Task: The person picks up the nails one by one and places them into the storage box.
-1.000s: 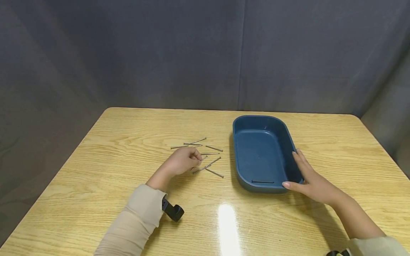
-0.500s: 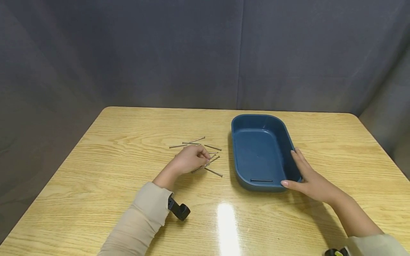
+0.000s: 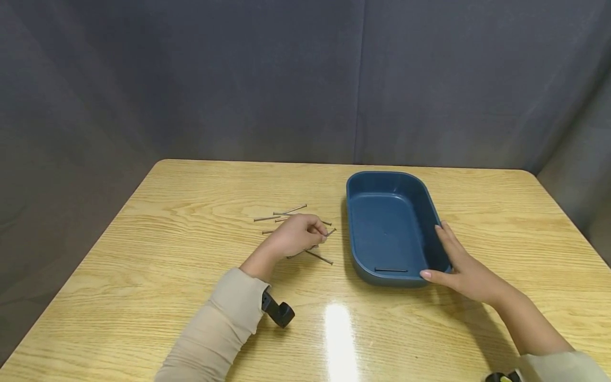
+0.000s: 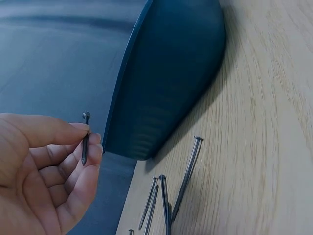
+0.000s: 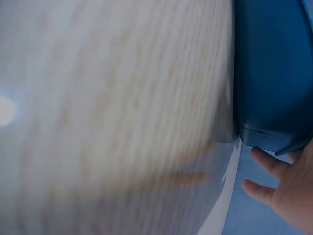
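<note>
My left hand (image 3: 298, 236) pinches a nail (image 4: 85, 139) between thumb and fingertips, with its head up and its point down in the left wrist view. Below and around that hand, several loose nails (image 3: 319, 257) lie on the table, some partly hidden behind it. A deep blue bin (image 3: 384, 217) stands to the right of them, holding one nail (image 3: 391, 270) along its near end. At the bin's near right corner is my right hand (image 3: 470, 273), its fingers straight and spread, with thumb and fingertips touching the rim.
The wooden table (image 3: 191, 318) carries a bright light reflection near its front. A dark grey curtain (image 3: 238, 79) hangs behind the table's far edge. The bin's left wall (image 4: 166, 73) rises between the left hand and the bin's inside.
My left hand has moved right across the scattered nails toward the bin, and a nail now sticks out from its fingertips. My right hand has stayed at the bin's rim.
</note>
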Demonstrator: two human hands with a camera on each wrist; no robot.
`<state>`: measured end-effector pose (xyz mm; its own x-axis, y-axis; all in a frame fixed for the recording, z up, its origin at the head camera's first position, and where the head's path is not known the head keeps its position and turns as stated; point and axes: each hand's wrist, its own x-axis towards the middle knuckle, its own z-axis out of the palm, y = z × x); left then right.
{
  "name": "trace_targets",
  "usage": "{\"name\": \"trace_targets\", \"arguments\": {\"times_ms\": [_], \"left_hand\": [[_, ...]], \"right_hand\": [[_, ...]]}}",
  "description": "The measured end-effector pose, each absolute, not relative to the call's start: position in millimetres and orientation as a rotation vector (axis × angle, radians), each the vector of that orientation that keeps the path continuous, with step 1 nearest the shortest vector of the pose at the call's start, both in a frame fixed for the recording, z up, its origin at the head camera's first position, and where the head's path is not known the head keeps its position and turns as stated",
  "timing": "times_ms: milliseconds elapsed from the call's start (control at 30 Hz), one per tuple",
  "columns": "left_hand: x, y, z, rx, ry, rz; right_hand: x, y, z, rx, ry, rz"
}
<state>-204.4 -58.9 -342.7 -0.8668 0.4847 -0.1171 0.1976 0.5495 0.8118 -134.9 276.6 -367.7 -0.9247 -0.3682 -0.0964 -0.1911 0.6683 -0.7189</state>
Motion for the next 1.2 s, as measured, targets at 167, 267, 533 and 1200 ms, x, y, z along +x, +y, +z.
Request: {"name": "trace_targets", "arguments": {"times_ms": [167, 267, 533, 1200], "left_hand": [[-205, -53, -342, 0.588, 2.446, 1.237], [-204, -50, -341, 0.604, 2.439, 1.234], [-205, -41, -339, 0.649, 2.416, 1.222], [-203, -21, -334, 0.669, 2.357, 1.261]], "right_hand": [[-135, 276, -367, -0.438, 2.660, -1.085], [-135, 276, -367, -0.433, 2.660, -1.083], [-135, 276, -367, -0.437, 2.657, -1.092], [-134, 276, -367, -0.441, 2.649, -1.109]]}}
